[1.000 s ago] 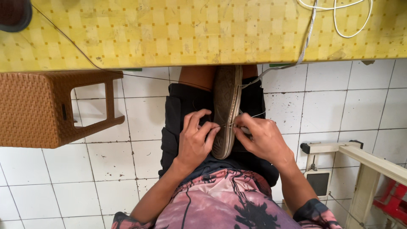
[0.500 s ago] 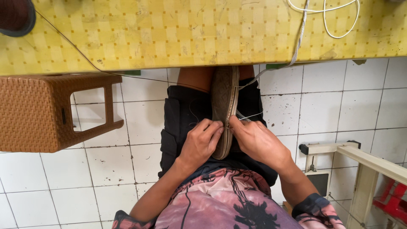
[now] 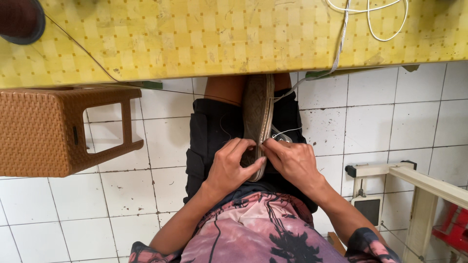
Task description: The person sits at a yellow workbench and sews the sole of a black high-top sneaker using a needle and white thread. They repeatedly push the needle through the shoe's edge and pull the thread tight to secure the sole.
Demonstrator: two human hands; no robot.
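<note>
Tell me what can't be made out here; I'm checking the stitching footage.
Head view:
- Lower end of the shoe sole: covered by the left hand and right hand.
- Needle or tool at the fingertips: too small to tell.
- Sole's upper end: hidden behind the yellow table.
- Dark round object: cut off by the frame corner.

A worn brown shoe (image 3: 257, 117) stood on edge between both hands, sole turned toward the left hand (image 3: 233, 168), its length running away from the person and its far end reaching under the table edge. A pale band ran along its rim on the side of the right hand (image 3: 291, 163). A thin white thread (image 3: 287, 130) looped out just beyond the right hand's fingertips.
</note>
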